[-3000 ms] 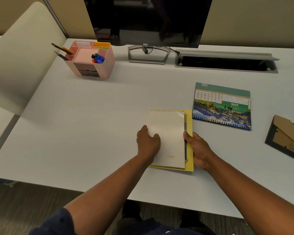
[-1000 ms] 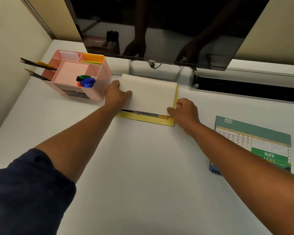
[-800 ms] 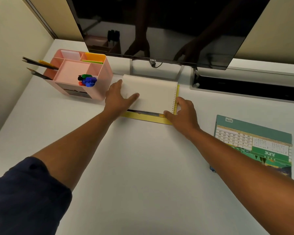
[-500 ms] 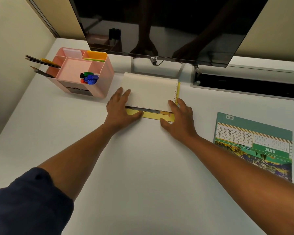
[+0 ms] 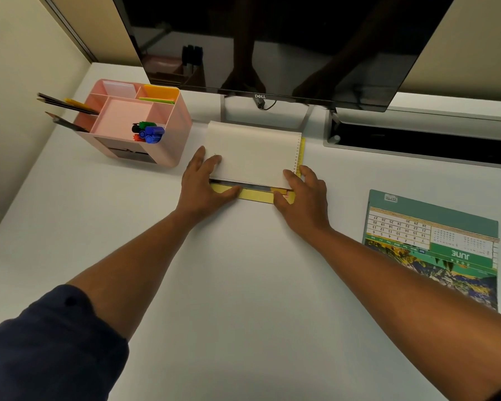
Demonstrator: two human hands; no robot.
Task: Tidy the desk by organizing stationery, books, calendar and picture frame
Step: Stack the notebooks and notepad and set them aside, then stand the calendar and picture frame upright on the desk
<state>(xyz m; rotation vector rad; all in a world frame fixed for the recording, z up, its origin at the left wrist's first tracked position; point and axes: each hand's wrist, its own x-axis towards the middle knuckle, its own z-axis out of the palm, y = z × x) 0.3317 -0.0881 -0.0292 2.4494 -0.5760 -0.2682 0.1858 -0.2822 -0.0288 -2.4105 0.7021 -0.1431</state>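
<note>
Books [image 5: 250, 157] stacked under the monitor [image 5: 261, 44], beside the organizer [image 5: 133, 125]. Your left hand [image 5: 206, 183] and right hand [image 5: 304, 195] lie flat, fingers straight, pressing the near corners, gripping nothing. Likely light, stiff, smooth-covered; top one may slide. Hold both by the side edges.

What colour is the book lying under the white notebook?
Yellow: the book peeks out beneath the notebook, clearest in the head view.
</note>
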